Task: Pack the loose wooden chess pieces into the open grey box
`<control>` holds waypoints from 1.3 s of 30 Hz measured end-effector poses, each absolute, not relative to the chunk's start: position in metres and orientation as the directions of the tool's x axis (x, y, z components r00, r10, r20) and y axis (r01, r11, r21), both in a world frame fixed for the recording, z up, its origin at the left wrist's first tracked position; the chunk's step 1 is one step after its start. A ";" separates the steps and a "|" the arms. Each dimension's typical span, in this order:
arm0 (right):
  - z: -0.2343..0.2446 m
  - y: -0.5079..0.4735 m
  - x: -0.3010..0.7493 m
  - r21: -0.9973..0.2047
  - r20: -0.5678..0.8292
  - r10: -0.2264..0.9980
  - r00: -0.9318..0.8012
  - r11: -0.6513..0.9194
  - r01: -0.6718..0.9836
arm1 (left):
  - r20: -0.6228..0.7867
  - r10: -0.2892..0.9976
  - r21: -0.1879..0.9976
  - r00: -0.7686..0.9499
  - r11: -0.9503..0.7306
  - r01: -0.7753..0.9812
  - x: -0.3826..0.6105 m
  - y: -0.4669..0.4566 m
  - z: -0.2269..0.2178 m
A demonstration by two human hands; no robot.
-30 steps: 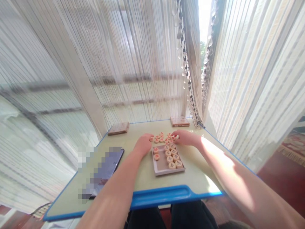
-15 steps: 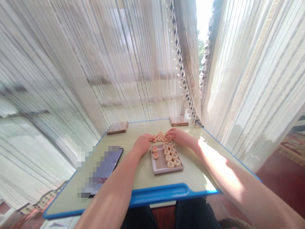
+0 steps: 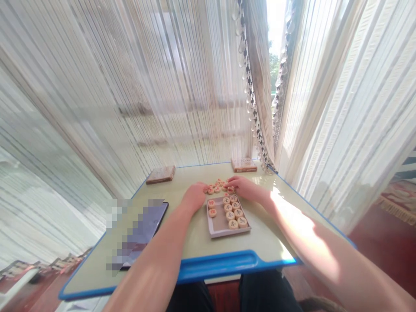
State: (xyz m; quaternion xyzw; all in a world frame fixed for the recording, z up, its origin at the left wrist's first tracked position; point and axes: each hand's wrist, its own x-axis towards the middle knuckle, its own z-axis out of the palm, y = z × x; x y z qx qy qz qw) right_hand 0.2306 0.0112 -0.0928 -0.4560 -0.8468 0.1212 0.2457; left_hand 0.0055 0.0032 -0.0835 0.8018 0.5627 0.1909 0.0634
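A loose cluster of round wooden Chinese chess pieces [image 3: 217, 190] with red characters lies beyond a shallow pale box [image 3: 230, 232]. At the cluster's left edge is my left hand [image 3: 195, 196], its fingers curled inward against a piece and partly hidden by the hand itself. From the other side my right hand [image 3: 242, 185] reaches over the pile, fingers stretched out and touching pieces. Inside the box, several black-marked pieces [image 3: 230, 215] fill two columns on the right. Two red-marked pieces [image 3: 212, 208] sit at its upper left.
A tablet [image 3: 146, 234], partly pixelated, lies left of my left forearm. Two flat boxes rest near the table's far edge, one at the left [image 3: 160, 174] and one at the right [image 3: 244, 164]. The pale table has a blue rim [image 3: 221, 264]; sheer curtains [image 3: 195, 86] hang behind it.
Both hands stay close to the same places. A few red pieces between them have shifted slightly, with wider gaps near my right fingertips. The box and its pieces look unchanged.
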 end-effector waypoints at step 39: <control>-0.095 0.016 0.223 -0.425 0.294 0.928 -0.229 0.342 0.838 | 0.224 0.965 0.343 0.138 -0.211 0.915 0.004 0.007 -0.090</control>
